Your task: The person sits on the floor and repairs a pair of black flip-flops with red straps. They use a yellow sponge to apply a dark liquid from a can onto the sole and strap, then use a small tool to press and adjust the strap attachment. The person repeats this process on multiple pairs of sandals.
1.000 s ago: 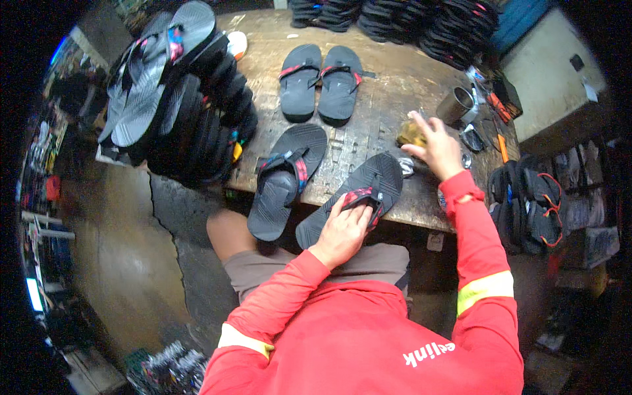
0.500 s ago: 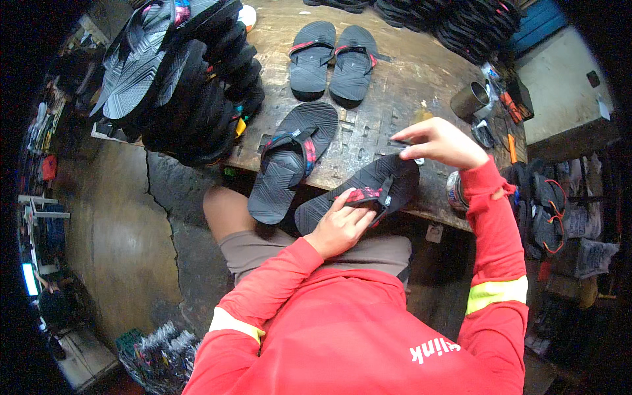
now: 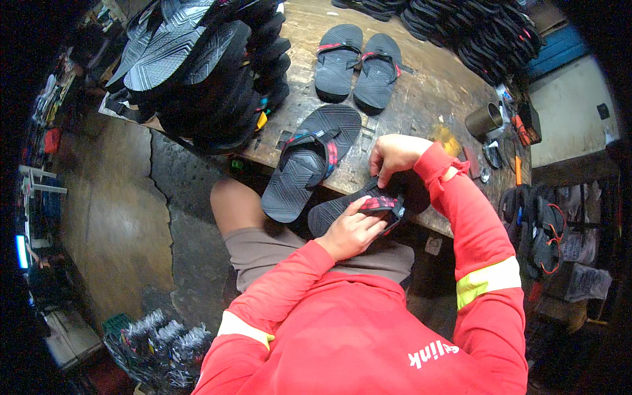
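A black sandal [image 3: 329, 209] with a red-and-black patterned strap rests near my lap at the table's front edge. My left hand [image 3: 355, 232] is closed on it, with the fingers over the strap. Above the same sandal, my right hand [image 3: 397, 157] bends down, its thumb and finger pinched together by the strap's upper end; what they grip is too small to make out. The right forearm and hand hide part of the sandal's far end. Just left lies a second sandal [image 3: 286, 187] with a similar strap, partly over the table edge.
A pair of black sandals [image 3: 338, 66] lies farther back on the worn wooden table [image 3: 421, 72]. A tall sandal stack [image 3: 217, 99] stands at left, another pile [image 3: 490, 46] at the back right. Nearby at right are a metal cup [image 3: 484, 121] and an orange-handled tool [image 3: 518, 170].
My right hand has come down and left, from the sandal's far end to beside its strap, and its fingers have closed. My left hand stays on the sandal. The view has shifted slightly.
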Motion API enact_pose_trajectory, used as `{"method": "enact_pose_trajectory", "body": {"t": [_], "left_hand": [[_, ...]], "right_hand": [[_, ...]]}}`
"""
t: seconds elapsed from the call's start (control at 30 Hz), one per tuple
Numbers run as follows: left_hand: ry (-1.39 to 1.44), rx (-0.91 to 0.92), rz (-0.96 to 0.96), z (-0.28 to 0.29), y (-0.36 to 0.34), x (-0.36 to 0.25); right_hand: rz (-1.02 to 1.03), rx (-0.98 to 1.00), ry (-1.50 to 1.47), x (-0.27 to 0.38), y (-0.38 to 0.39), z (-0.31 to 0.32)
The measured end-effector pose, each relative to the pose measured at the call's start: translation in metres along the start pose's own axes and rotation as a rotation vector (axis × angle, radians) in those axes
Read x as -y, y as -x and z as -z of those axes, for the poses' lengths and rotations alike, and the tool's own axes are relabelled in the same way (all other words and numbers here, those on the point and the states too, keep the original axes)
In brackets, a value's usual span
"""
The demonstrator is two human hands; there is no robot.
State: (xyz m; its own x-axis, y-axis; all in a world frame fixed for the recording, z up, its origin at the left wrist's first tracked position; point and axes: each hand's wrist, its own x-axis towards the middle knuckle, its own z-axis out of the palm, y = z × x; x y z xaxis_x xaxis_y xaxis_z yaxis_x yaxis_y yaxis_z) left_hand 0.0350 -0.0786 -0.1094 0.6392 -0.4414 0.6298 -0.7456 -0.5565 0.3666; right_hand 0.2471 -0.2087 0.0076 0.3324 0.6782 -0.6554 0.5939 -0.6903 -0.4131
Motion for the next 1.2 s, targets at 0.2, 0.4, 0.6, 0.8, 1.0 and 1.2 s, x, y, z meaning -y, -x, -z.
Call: {"method": "enact_pose_trajectory", "body": {"t": [0.2,0.4,0.6,0.8,1.0,1.2], "left_hand": [[0.015,-0.005,0.0,0.0,-0.001,0.002],[0.027,0.004,0.001,0.001,-0.001,0.002],[0.014,0.015,-0.001,0.002,0.0,0.001],[-0.003,0.021,0.004,-0.002,0.001,0.002],[0.023,0.008,0.058,0.004,-0.011,-0.003],[-0.056,-0.035,0.539,-0.008,-0.076,-0.018]], "right_hand": [[0.015,-0.044,-0.069,-0.005,0.006,0.01],[0.037,-0.032,-0.067,0.01,0.0,-0.009],[0.042,-0.05,-0.035,0.014,-0.004,-0.009],[0.109,-0.026,-0.012,0.02,-0.009,-0.016],[0.122,-0.434,-0.064,0.013,0.027,-0.001],[0.26,-1.042,-0.884,0.004,0.115,-0.037]]}}
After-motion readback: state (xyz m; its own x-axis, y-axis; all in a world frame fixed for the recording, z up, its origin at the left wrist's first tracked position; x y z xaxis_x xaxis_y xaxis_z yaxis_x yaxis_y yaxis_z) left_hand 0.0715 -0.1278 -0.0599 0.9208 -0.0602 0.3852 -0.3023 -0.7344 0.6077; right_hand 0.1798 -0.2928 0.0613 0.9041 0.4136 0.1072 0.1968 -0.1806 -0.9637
